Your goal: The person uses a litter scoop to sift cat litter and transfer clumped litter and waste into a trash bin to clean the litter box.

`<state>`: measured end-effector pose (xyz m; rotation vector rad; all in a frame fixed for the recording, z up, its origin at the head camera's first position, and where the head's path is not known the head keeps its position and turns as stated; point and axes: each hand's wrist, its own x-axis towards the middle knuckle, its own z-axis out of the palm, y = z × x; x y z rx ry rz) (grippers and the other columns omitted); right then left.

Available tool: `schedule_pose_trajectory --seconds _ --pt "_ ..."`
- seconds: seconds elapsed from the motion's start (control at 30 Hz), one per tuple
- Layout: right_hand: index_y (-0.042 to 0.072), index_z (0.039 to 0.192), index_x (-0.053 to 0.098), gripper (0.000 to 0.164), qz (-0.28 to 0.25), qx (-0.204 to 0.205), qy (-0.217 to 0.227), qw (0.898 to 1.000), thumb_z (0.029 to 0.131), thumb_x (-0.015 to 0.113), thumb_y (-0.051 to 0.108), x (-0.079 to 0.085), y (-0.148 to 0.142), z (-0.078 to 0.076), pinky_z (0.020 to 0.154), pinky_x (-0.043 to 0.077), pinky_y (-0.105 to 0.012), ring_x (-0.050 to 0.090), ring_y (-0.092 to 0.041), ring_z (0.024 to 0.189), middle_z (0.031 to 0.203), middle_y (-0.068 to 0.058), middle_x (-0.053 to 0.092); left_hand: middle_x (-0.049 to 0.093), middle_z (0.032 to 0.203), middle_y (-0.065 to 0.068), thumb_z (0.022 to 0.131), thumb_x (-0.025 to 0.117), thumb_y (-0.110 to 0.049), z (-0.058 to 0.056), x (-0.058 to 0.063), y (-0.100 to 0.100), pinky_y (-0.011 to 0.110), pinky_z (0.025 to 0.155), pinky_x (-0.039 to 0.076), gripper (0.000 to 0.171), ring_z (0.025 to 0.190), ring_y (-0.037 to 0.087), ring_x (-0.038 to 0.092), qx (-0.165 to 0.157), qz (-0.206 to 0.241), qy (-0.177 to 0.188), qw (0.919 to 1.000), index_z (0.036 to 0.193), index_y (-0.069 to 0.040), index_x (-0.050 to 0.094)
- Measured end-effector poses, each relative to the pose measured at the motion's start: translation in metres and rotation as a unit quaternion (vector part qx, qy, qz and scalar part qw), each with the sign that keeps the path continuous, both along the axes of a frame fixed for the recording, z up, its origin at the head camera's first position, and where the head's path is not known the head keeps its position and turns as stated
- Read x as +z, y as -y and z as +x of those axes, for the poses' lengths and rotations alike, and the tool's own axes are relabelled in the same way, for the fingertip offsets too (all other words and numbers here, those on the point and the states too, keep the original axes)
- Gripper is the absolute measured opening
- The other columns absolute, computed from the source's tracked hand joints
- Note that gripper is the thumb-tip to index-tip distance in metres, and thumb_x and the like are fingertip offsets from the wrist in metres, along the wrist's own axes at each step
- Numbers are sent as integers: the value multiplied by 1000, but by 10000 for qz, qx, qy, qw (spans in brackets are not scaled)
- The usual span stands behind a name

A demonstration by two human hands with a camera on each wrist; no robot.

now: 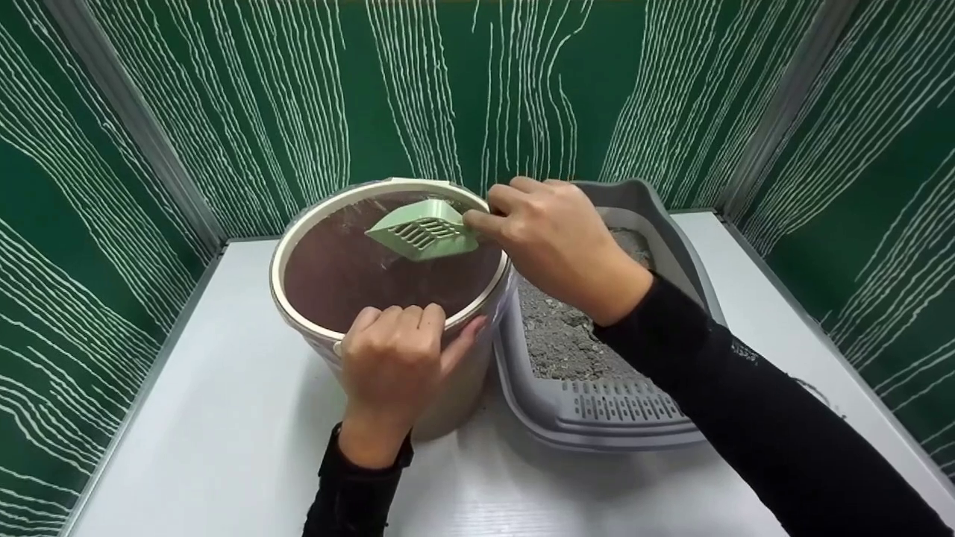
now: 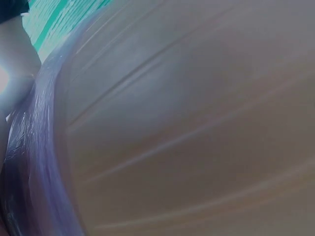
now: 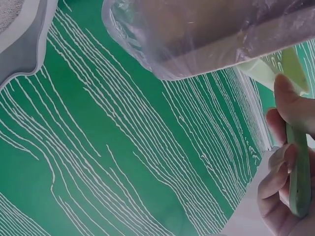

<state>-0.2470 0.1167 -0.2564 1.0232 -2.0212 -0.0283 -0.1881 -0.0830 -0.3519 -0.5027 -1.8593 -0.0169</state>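
Observation:
A green slotted litter scoop (image 1: 425, 231) is tilted over the mouth of a round bin (image 1: 388, 291) lined with a clear plastic bag. My right hand (image 1: 552, 239) grips the scoop by its handle (image 3: 299, 172), thumb along it in the right wrist view. With its fingers curled over the near rim, my left hand (image 1: 395, 358) holds the bin and its bag edge. The left wrist view is filled by the bin's side wall (image 2: 187, 123) and the bunched bag (image 2: 39, 137); only a bit of the hand shows there.
Right of the bin stands a grey litter tray (image 1: 537, 418) holding grey litter (image 1: 567, 339), partly hidden by the right forearm. Both sit on a white table (image 1: 216, 418). Green walls (image 1: 477, 82) with white wavy lines enclose the table at the back and sides.

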Motion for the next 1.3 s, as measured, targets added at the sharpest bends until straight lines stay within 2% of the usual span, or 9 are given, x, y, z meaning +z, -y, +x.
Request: schedule_pose_trajectory --seconds 0.17,0.33,0.57,0.73,0.83,0.93,1.03,1.2,1.3 --pt "9 101 77 22 -510 -85 511 9974 96 69 29 3 -7 4 51 49 -32 59 -20 57 76 -7 69 38 45 -1 91 64 -59 -1 0 0 34 50 31 61 41 19 39 -9 13 -67 10000 56 -15 41" --pt "1 103 74 34 -1164 -1388 1646 9696 102 60 32 19 -35 9 51 50 -35 63 -25 61 85 -14 75 35 45 -1 91 65 -59 -1 0 0 34 50 30 62 40 19 38 -47 54 -144 9999 56 -15 39" --pt "-1 81 66 41 258 -3549 3501 8665 102 61 34 16 -90 3 40 39 -30 46 -18 49 63 -6 51 36 45 0 92 65 -58 -2 0 0 34 50 30 62 40 20 38 14 33 -180 9998 56 -15 39" --pt "5 77 66 84 1465 -3625 4876 7806 81 50 88 -10 -110 -5 56 55 -41 59 -17 57 67 -2 59 37 45 0 91 66 -58 -2 0 -1 34 50 31 62 40 20 40 -5 43 -149 9999 55 -15 40" --pt "10 76 62 74 1753 -3337 5574 7398 81 57 84 -24 -115 -4 58 54 -39 56 -14 59 68 1 58 38 45 0 91 66 -58 -1 0 -1 33 50 31 62 40 19 40 -12 41 -144 9999 55 -15 40" --pt "19 64 47 46 1909 -2992 5881 7268 90 68 51 -38 -119 1 50 43 -28 42 -9 54 62 6 46 38 45 0 91 66 -58 0 0 -1 33 49 30 62 40 19 40 -23 52 -141 9999 55 -14 40" --pt "24 61 37 41 1950 -2879 6032 7178 88 68 24 -52 -117 4 47 36 -22 35 -8 53 61 8 40 37 45 0 90 67 -58 0 0 0 33 49 30 62 40 20 40 -28 58 -149 9999 55 -14 40" --pt "19 61 44 57 2133 -3049 5909 7158 92 61 64 -77 -104 6 53 49 -30 47 -13 56 63 2 50 37 45 0 90 67 -58 0 0 0 34 50 30 63 39 20 39 -23 73 -145 9999 55 -14 39" --pt "15 60 47 58 2190 -3164 5503 7410 95 61 59 -92 -94 10 56 56 -35 54 -15 55 62 -1 55 35 45 0 90 67 -58 0 0 -2 34 50 30 63 40 20 38 -28 73 -108 9999 55 -14 39"
